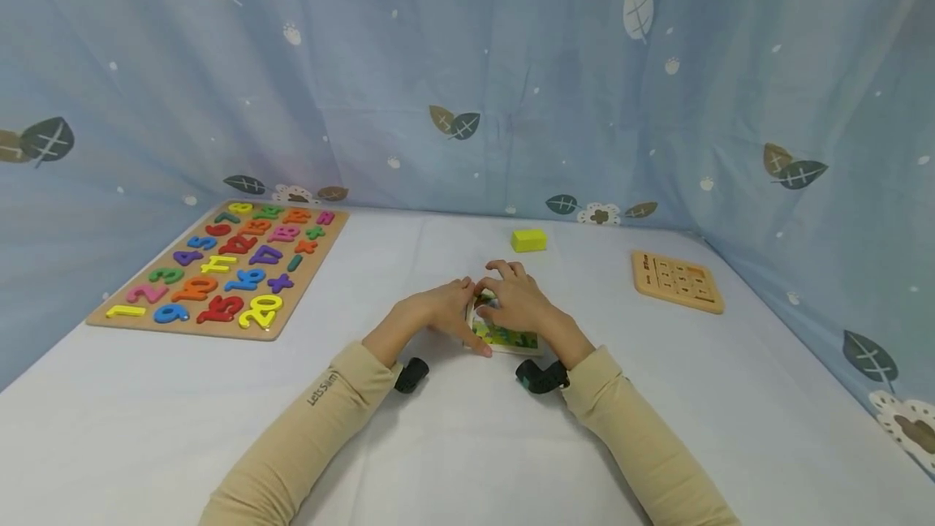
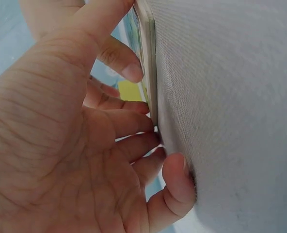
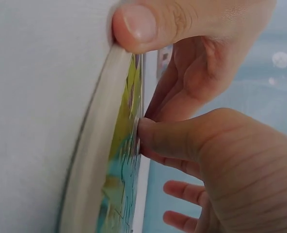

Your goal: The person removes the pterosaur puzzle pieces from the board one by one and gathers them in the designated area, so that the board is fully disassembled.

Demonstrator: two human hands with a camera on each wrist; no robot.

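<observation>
Holding: 2 hands on 1 picture puzzle [image 1: 517,338], which lies flat on the desk [image 1: 467,461], mid-scene, straight in front of the person.
Left hand [image 1: 441,307]: fingers [image 2: 134,121] along the puzzle's left side, thumb on the near edge by the left corner; grasping the frame.
Right hand [image 1: 522,303]: over the puzzle, thumb and finger bent down to its surface, at least 2 other fingers off it; cannot tell if a piece is pinched.
Puzzle: 1, pale frame, green-yellow-blue picture; pieces partly covered, not countable.
Number board [image 1: 299,299]: 1, wooden, well apart on the left; 25 coloured pieces on it = 20 numbers (1 to 20) + 5 math signs.
Yellow block [image 1: 529,240]: 1, beyond the puzzle, slightly right, touching neither hand.
Small wooden board [image 1: 678,281]: 1, well off to the right, tilted in plan; numbered tiles too small to count surely.
Sleeves [image 1: 314,428]: 2, beige; left one has dark lettering.
Black wrist devices [image 1: 542,377]: 2, one per wrist.
Curtain [image 1: 394,47]: blue, behind the desk, leaf, flower and paw prints.
</observation>
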